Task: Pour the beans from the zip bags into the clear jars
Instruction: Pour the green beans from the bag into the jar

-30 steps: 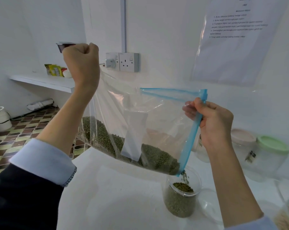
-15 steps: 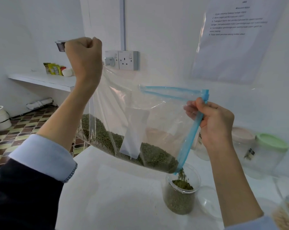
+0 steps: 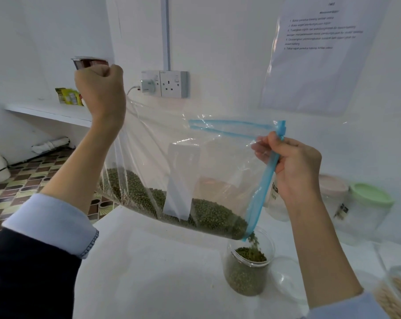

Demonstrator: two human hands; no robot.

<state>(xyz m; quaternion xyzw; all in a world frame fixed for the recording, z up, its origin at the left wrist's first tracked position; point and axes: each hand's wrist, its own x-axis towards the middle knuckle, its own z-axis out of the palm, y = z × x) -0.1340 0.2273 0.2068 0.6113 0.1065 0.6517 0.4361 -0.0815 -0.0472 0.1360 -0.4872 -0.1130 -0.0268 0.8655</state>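
A clear zip bag (image 3: pixel 208 162) with a blue zip strip hangs tilted above the white table (image 3: pixel 153 272). Green beans (image 3: pixel 208 215) lie along its lower edge. My left hand (image 3: pixel 100 88) grips the bag's raised bottom corner in a fist. My right hand (image 3: pixel 293 169) pinches the blue zip edge at the open mouth. Beans stream from the low corner of the mouth into a clear jar (image 3: pixel 247 270) standing on the table, mostly filled with green beans.
Lidded jars, one with a pink lid (image 3: pixel 333 187) and one with a green lid (image 3: pixel 369 196), stand at the back right. A clear lid (image 3: pixel 284 272) lies beside the jar. A container of pale beans (image 3: pixel 399 293) sits at the right edge. The wall socket (image 3: pixel 172 84) is behind.
My left hand has lifted the bag's bottom corner slightly higher. More beans have slid toward the mouth, and the level in the jar has risen a little.
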